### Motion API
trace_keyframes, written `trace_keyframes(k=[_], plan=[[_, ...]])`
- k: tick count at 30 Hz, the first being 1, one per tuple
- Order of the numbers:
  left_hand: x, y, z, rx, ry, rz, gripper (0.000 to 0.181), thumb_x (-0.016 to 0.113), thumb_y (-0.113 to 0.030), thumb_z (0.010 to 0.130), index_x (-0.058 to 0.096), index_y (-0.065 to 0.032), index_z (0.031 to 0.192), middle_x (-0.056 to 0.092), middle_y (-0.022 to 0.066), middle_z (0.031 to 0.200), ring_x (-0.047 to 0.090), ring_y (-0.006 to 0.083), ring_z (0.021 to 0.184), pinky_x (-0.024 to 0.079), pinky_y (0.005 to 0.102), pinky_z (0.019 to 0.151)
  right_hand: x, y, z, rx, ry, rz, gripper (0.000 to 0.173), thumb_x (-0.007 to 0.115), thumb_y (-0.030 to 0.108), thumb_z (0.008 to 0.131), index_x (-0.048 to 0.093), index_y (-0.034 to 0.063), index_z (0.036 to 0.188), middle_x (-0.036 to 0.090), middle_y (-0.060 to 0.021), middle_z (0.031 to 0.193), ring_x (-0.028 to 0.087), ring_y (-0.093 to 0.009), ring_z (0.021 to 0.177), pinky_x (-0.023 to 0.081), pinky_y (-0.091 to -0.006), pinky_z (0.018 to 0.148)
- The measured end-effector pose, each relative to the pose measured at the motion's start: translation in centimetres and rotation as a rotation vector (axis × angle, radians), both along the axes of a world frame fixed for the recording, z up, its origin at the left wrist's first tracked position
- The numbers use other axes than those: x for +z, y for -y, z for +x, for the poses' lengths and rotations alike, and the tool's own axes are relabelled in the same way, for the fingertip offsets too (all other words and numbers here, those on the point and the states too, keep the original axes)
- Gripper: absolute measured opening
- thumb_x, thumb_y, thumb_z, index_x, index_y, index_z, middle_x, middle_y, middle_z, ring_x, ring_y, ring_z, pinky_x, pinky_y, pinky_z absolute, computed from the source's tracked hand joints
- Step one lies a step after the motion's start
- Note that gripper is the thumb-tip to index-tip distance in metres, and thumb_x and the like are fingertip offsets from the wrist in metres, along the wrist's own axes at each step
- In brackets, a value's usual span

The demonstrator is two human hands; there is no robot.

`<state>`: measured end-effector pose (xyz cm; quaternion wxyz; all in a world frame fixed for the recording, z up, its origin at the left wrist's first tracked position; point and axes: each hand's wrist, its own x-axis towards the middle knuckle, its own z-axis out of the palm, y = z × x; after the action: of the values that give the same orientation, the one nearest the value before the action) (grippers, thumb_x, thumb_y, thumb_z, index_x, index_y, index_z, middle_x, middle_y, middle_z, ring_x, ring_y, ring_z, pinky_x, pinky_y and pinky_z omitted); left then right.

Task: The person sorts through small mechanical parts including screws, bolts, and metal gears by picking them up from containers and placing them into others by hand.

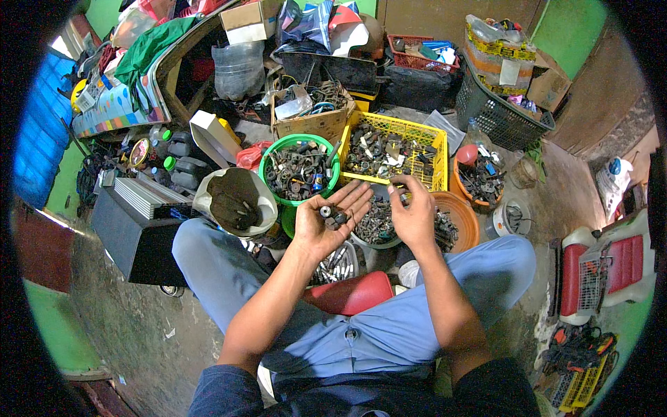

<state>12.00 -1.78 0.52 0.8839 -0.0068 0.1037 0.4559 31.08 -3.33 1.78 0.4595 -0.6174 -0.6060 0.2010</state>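
My left hand [325, 219] is palm up, with several small dark cylindrical parts [336, 218] lying in it, one showing a pale round end. To its right my right hand [414, 208] is raised with thumb and forefinger almost together; a small dark thing may be between them, too unclear to name. Below the hands sit a round container of small metal parts [376, 225] and a brown plastic basin [469, 224] with similar parts. Nearer my lap is a tub of white and metal cylindrical pieces [337, 263]. Beyond my hands stand a green basket [299, 200] and a yellow crate [443, 156], both holding mixed parts.
A pale bucket [268, 208] stands by my left knee, beside a black box [156, 250]. On the right are an orange bucket of parts [456, 182] and a small white pail [497, 224]. A cardboard box of cables [307, 125] and a dark laundry basket [500, 112] stand farther back.
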Motion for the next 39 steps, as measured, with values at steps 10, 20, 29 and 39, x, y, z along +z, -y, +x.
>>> trace_keyframes(k=[10, 20, 29, 39], plan=[[-0.3, -0.1, -0.1, -0.001, -0.038, 0.032, 0.072, 0.037, -0.021, 0.080, 0.034, 0.0072, 0.146, 0.038, 0.0234, 0.152, 0.045, 0.0341, 0.134, 0.043, 0.0412, 0.104, 0.6, 1.3, -1.1, 0.470, 0.217, 0.174, 0.029, 0.073, 0.014, 0.082, 0.067, 0.0013, 0.107, 0.061, -0.0163, 0.103, 0.060, -0.035, 0.101, 0.049, -0.0435, 0.089], [-1.0, -0.2, -0.4, -0.027, -0.007, 0.065, 0.071, 0.034, -0.022, 0.081, 0.034, 0.0066, 0.147, 0.038, 0.0229, 0.152, 0.047, 0.0329, 0.132, 0.042, 0.0422, 0.106, 0.1, 1.1, -1.2, 0.432, 0.021, 0.079, 0.020, 0.072, 0.011, 0.083, 0.067, 0.0016, 0.100, 0.064, -0.0150, 0.095, 0.064, -0.034, 0.092, 0.051, -0.0405, 0.083], [-0.3, -0.1, 0.0, 0.040, 0.055, -0.032, 0.066, 0.033, -0.017, 0.085, 0.030, 0.0120, 0.145, 0.035, 0.0313, 0.149, 0.034, 0.0418, 0.141, 0.030, 0.0515, 0.119, 0.8, 0.4, 0.0, 0.027, 0.004, 0.263, 0.017, 0.065, 0.002, 0.087, 0.068, 0.0007, 0.104, 0.068, -0.0158, 0.099, 0.067, -0.032, 0.095, 0.052, -0.0383, 0.084], [-0.6, -0.2, 0.1, 0.029, 0.080, -0.097, 0.057, 0.032, -0.018, 0.096, 0.028, 0.0124, 0.144, 0.035, 0.0319, 0.148, 0.035, 0.0426, 0.140, 0.030, 0.0523, 0.118, -0.1, 0.1, 0.4, 0.002, 0.129, 0.144, 0.020, 0.070, 0.005, 0.083, 0.069, 0.0029, 0.103, 0.065, -0.0150, 0.101, 0.064, -0.033, 0.097, 0.050, -0.0407, 0.087]])
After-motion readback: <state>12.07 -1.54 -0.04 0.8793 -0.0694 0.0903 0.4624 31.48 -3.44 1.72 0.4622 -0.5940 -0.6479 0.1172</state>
